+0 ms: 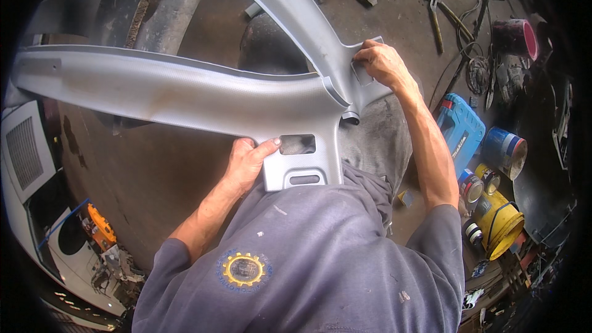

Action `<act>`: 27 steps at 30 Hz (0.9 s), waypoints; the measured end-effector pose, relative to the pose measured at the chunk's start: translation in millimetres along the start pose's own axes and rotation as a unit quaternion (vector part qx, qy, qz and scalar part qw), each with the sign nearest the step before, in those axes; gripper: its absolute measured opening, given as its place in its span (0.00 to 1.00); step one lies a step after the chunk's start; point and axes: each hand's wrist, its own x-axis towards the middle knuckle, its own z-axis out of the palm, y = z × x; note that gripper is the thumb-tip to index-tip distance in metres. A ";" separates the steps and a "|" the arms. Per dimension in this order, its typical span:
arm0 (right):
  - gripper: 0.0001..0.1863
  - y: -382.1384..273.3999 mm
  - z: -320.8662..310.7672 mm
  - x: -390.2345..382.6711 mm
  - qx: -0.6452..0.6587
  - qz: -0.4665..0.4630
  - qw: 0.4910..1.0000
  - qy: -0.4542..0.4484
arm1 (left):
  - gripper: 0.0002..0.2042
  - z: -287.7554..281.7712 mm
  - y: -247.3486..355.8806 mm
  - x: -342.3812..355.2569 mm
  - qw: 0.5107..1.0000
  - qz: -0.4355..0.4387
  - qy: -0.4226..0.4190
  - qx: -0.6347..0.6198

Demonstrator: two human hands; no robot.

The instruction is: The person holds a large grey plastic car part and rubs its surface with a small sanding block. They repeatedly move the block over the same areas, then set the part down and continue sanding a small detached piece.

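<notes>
Grey T-shirt (339,259) up closest, left hand (248,160) clamped on a silver trim panel (185,89), right hand (383,65) pinching a second panel (287,6); yellow bucket (490,216), blue tool case (461,129) off right, contents unclear.

I see open room over the floor (123,172) left of the left hand (248,161), short of the long grey panel (185,89), which bars the way forward; toward the floor's right edge a blue case (464,135), tins (502,149) and a yellow bucket (484,213) block passage beyond the right forearm (433,151).
</notes>
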 end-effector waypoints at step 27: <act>0.20 -183.3 -47.5 -176.6 0.648 -0.187 0.710 -0.202 | 0.29 -13.5 -23.6 28.8 0.969 0.148 0.025 0.194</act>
